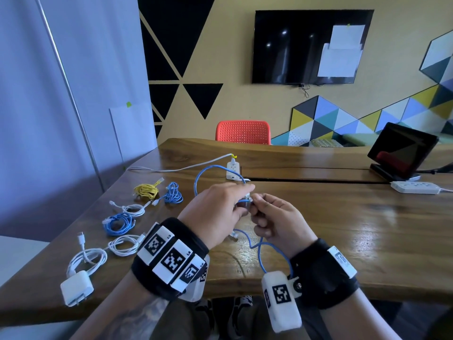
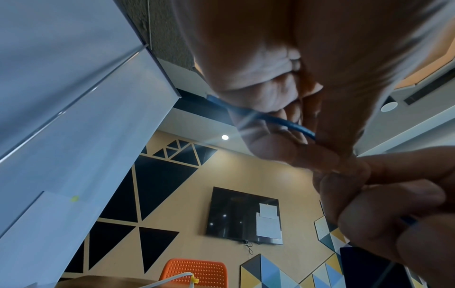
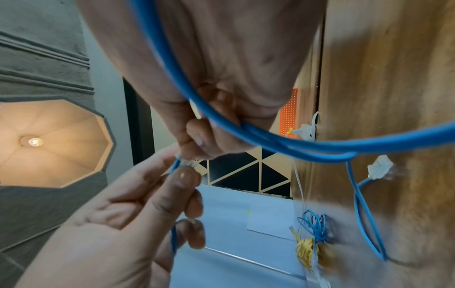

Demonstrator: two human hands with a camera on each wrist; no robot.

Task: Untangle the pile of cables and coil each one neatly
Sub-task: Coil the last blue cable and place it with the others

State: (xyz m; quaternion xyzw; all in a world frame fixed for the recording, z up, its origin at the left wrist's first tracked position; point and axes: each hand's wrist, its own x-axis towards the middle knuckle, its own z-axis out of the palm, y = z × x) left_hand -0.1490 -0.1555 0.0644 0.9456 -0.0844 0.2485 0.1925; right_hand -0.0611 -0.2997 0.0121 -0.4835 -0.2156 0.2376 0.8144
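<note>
Both hands pinching one blue cable
Left hand (image 1: 215, 212) and right hand (image 1: 274, 217) grasp the blue cable (image 1: 203, 173) at frame centre; only the right wrist view shows its clear plug (image 3: 380, 169).

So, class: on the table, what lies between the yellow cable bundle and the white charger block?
In the head view, between the yellow bundle and charger block lie coiled cables: white, blue, white.

Meeting room with a patterned yellow wall

A wooden table (image 1: 343, 217) fills the foreground; at 12 o'clock an orange chair (image 1: 243, 132) sits under a dark wall screen (image 1: 294, 45), black triangles (image 1: 202, 96) at 11, a whiteboard (image 1: 49, 119) at 9.
</note>
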